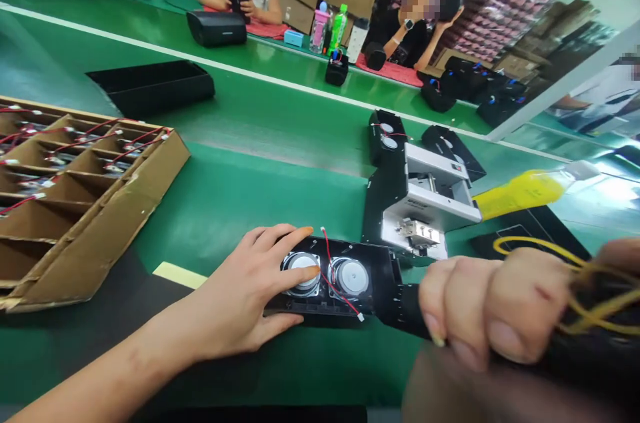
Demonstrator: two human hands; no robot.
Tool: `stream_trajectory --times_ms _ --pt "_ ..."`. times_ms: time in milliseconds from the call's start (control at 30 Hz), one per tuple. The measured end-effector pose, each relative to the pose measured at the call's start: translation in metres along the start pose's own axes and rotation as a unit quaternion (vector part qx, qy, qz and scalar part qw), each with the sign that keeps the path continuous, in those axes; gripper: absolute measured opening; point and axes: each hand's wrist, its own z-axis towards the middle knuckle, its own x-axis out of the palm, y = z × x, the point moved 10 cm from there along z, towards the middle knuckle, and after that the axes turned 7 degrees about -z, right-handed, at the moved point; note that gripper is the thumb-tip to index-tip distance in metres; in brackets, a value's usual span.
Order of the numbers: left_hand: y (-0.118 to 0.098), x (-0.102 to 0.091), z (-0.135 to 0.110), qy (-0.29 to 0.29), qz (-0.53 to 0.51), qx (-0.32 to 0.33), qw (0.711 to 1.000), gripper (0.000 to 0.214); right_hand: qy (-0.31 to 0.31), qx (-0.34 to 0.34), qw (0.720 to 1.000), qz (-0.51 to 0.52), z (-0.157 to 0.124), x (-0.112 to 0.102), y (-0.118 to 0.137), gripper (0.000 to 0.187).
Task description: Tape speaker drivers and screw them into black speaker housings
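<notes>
A black speaker housing lies on the green bench, with two round silver speaker drivers set side by side in it. Thin red wires with white plugs cross its top. My left hand grips the housing's left end, fingers over the top and far edge, thumb along the near side. My right hand is wrapped around a black electric screwdriver, a yellow cord looped over it. The screwdriver's front end is at the housing's right end; its tip is hidden.
At left stands a divided cardboard box of wired parts. A silver and black screw feeder stands beyond the housing, near a yellow bottle. An empty black case lies farther back. Two people sit across the bench.
</notes>
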Motion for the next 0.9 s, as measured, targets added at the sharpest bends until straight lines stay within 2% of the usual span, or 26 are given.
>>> stream_trajectory --times_ms 100,267,467,900 --pt "0.000 0.000 0.000 -0.001 -0.007 0.000 1.000 0.048 -0.022 -0.058 0.997 0.035 0.000 0.015 -0.014 0.032" --pt "-0.002 -0.002 0.001 -0.004 -0.015 0.001 1.000 0.047 -0.029 -0.030 0.999 0.031 -0.004 0.024 -0.037 0.038" --pt "-0.002 -0.001 0.001 -0.004 -0.009 0.000 1.000 0.044 -0.021 -0.009 0.999 0.048 -0.005 0.030 -0.048 0.050" --pt "-0.002 -0.003 0.001 -0.006 -0.009 0.005 1.000 0.043 -0.033 -0.005 0.998 0.048 -0.004 0.030 -0.061 0.058"
